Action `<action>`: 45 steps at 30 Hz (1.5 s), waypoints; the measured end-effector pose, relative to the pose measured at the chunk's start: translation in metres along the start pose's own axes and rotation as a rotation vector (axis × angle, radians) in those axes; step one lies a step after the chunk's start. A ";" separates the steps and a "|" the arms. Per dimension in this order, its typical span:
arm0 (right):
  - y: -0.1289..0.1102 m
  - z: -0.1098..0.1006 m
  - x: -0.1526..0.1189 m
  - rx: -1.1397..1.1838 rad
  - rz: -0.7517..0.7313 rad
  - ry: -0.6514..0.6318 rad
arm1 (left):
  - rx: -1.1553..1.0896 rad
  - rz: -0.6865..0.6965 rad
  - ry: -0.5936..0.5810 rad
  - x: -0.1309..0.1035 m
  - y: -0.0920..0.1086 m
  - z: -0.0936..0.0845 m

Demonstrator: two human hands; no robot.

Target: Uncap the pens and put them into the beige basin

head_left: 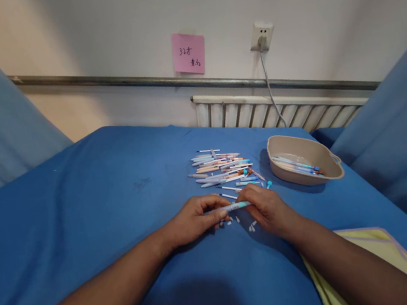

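Note:
Between my two hands lies a pen [237, 206] with a pale barrel that turns teal toward its right end. The fingers and thumb of my left hand [197, 219] pinch its left end. My right hand [264, 209] is closed around the right end, which its fingers hide. Just beyond my hands is a loose pile of pen parts [220, 166], with barrels and thin refills in white, pale blue, orange and brown. Several small white pieces [252, 226] are scattered on the blue cloth below the pen.
A beige plastic basin [304, 156] holding several pens stands to the right of the pile. Nearer me on the right is a folded yellow cloth [379, 244]. Blue cloth [115, 170] covers the table. Behind are a radiator [235, 110], a metal rail [133, 81] and a plugged socket [262, 35].

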State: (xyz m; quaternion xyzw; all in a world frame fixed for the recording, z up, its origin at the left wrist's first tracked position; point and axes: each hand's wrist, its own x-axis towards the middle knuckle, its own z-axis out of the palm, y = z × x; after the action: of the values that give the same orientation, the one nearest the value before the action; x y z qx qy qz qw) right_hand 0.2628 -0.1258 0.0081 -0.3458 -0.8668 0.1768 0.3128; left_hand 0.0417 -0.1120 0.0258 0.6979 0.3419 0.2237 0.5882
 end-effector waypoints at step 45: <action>-0.011 0.005 0.001 0.125 0.196 0.027 | 0.422 0.146 0.142 -0.003 -0.001 0.006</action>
State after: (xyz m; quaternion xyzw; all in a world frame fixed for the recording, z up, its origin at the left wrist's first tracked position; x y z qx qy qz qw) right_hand 0.2534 -0.1330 0.0099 -0.4109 -0.8119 0.2554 0.3268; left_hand 0.0435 -0.1183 0.0241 0.8108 0.3705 0.2377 0.3859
